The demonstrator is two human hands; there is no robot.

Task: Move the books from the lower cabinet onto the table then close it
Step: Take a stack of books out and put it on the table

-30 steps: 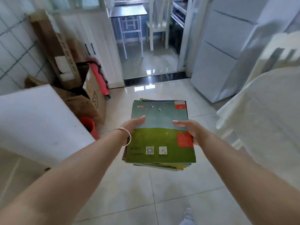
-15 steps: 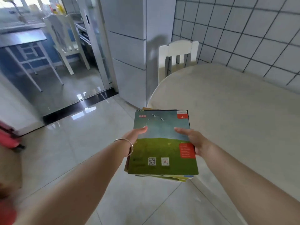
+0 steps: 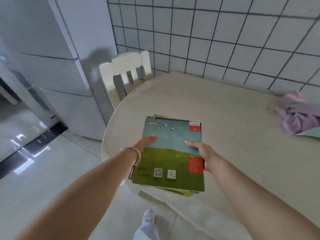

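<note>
I carry a stack of thin books whose top cover shows a blue sky over green grass with a red label. My left hand grips the stack's left edge, thumb on the cover, a bangle on the wrist. My right hand grips the right edge, thumb on top as well. The stack hovers over the near left part of the round cream table. The lower cabinet is out of view.
A white chair stands tucked at the table's far left, next to a grey fridge. A bundle of pink and purple cloth lies on the table's right side. A tiled wall runs behind the table.
The view has swung right from the floor and doorway to the table. The stack, still held by both hands, has come over the table's edge.
</note>
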